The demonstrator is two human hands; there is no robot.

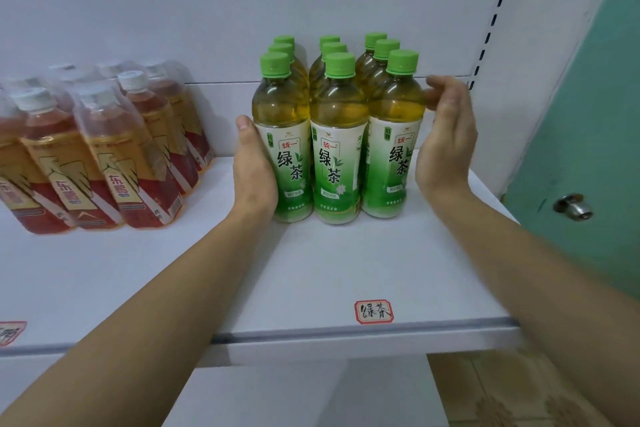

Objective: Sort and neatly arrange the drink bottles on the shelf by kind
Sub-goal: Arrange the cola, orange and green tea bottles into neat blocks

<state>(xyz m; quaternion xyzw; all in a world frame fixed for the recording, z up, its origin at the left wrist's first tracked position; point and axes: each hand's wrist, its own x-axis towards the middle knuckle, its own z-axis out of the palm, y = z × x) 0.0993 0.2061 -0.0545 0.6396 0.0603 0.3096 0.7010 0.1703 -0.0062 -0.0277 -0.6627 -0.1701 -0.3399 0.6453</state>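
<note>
Several green tea bottles [337, 135] with green caps stand upright in three rows on the white shelf [346, 267], right of centre. My left hand [254, 166] presses flat against the left side of the front-left bottle. On the other side, my right hand [446, 135] stands open beside the front-right bottle, its fingertips close to the bottle's shoulder; I cannot tell whether they touch. Further left on the shelf stand several red-and-orange labelled bottles [104, 149] with white caps, grouped in rows.
A red-bordered handwritten label [374, 311] is stuck on the shelf's front edge below the green tea. Another label [12, 332] shows at the far left edge. A green door with a metal knob [573, 207] stands to the right. The slotted shelf upright [493, 17] rises behind.
</note>
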